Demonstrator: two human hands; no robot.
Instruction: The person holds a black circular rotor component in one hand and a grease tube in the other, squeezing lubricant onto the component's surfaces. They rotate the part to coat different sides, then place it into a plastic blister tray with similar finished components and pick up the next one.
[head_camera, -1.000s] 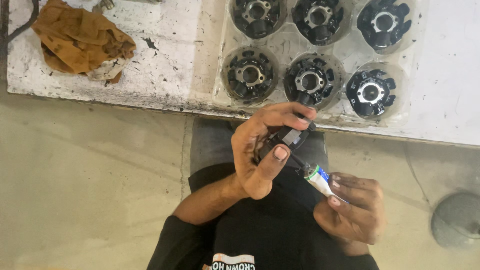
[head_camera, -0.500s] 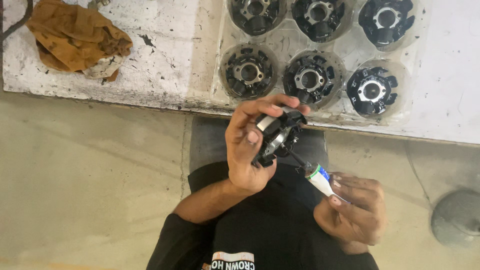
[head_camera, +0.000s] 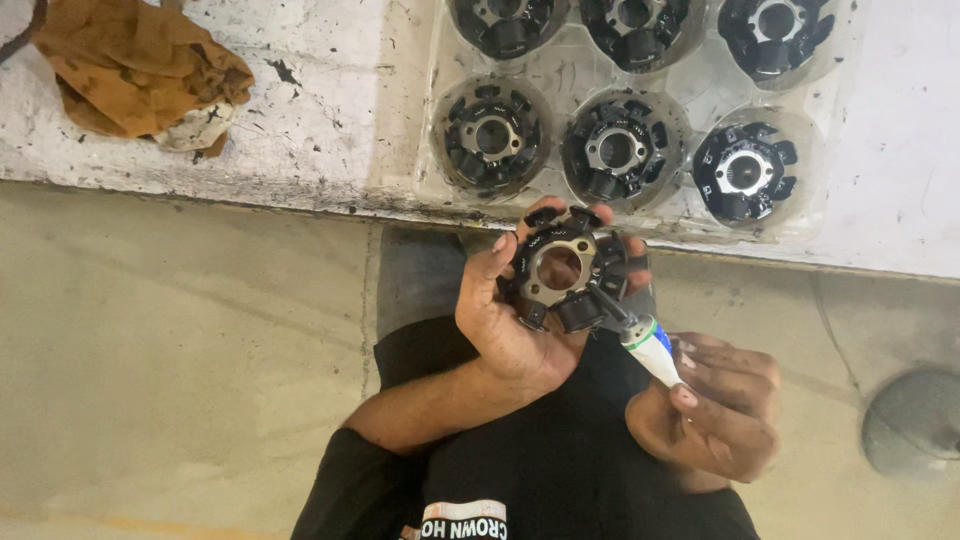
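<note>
My left hand (head_camera: 505, 320) holds a round black stator ring (head_camera: 560, 268) with a metal centre plate, its flat face turned up toward me. My right hand (head_camera: 715, 410) grips a small white tube with a blue and green band (head_camera: 652, 348). The tube's thin dark nozzle touches the ring's lower right edge. Both hands are above my lap, just in front of the bench edge.
A clear plastic tray (head_camera: 555, 85) on the white bench (head_camera: 330, 110) holds several more black stator rings in round pockets. A crumpled brown rag (head_camera: 140, 70) lies at the bench's left. A grey round object (head_camera: 915, 425) sits on the floor at right.
My left hand has rotated the ring from edge-on to face-up and lifted it slightly. The tube in my right hand stays at the ring's edge.
</note>
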